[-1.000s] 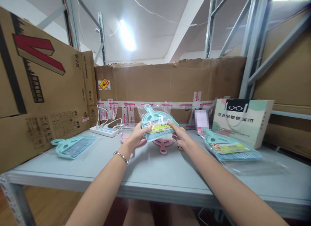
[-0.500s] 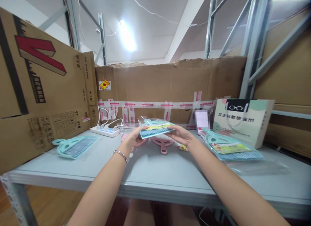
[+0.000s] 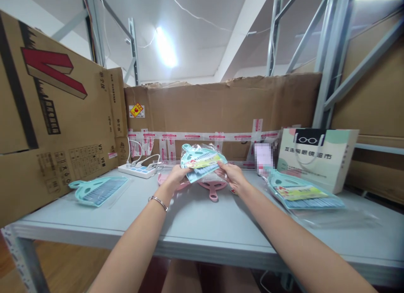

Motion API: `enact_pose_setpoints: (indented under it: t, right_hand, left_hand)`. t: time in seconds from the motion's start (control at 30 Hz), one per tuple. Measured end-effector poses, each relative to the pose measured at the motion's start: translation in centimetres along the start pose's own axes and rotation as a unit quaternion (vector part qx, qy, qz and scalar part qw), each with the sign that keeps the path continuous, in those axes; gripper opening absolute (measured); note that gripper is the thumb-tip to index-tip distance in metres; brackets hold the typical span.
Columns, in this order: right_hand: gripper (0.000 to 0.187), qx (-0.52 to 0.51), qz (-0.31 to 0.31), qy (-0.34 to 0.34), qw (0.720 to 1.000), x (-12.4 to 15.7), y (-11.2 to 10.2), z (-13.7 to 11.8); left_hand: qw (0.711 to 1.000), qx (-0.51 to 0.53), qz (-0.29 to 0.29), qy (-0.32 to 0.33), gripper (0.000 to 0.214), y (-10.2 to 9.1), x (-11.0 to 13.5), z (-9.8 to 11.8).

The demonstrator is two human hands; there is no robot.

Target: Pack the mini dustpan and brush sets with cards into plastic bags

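A teal mini dustpan-and-brush set in a clear plastic bag (image 3: 200, 161) is held up above the grey table (image 3: 202, 225), tilted with its handle toward the back left. My left hand (image 3: 176, 176) grips its left lower edge, fingers closed on the bag. On the opposite, right edge my right hand (image 3: 229, 175) pinches the bag. Just beneath the set lie pink dustpans (image 3: 212, 187) on the table.
Another teal set (image 3: 98, 190) lies at the left, and a stack of bagged teal sets (image 3: 299, 193) at the right before a paper gift bag (image 3: 317, 156). A white power strip (image 3: 137, 170) sits at the back left. Cardboard walls (image 3: 221, 104) surround the table.
The bagged set went from upright to flat, and now tilts up again with its face toward me. Both hands stayed on its edges.
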State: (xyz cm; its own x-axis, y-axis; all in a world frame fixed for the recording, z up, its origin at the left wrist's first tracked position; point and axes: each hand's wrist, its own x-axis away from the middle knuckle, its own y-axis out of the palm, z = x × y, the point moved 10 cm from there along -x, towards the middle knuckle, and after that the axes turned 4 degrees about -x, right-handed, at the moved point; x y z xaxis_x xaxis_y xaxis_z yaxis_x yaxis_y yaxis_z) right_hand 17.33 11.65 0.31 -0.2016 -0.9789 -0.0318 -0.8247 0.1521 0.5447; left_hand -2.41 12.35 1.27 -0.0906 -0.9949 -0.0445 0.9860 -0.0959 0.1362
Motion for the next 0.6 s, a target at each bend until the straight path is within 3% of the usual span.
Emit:
enact_pose_setpoints:
  t: [0.07, 0.13, 0.27, 0.33, 0.47, 0.6]
  right_hand:
    - [0.018, 0.004, 0.014, 0.001, 1.000, 0.2, 0.1, 0.3]
    - [0.017, -0.012, 0.030, -0.006, 0.999, 0.5, 0.0, 0.3]
    - [0.017, -0.048, 0.050, -0.026, 0.997, 0.7, -0.2, -0.4]
    - [0.017, -0.047, 0.045, -0.025, 0.998, 0.7, -0.1, -0.6]
    - [0.018, -0.037, 0.023, -0.029, 0.999, 0.8, 0.2, -1.0]
    - [0.012, -0.048, -0.004, -0.030, 0.998, 1.1, 0.8, -1.3]
  left_hand:
    - [0.999, -0.011, 0.030, -0.024, 0.020, -0.4, -0.1, -0.5]
    - [0.999, -0.012, 0.020, -0.033, 0.021, -0.3, 0.1, -0.4]
    - [0.992, 0.001, -0.123, 0.015, 0.034, 2.1, 1.0, 1.0]
    - [0.987, -0.006, -0.151, 0.054, 0.040, 2.4, 1.4, 1.8]
    - [0.989, -0.027, -0.100, 0.102, 0.038, 1.4, 1.4, 2.8]
    - [0.984, -0.047, -0.094, 0.142, 0.040, 1.5, 1.7, 3.8]
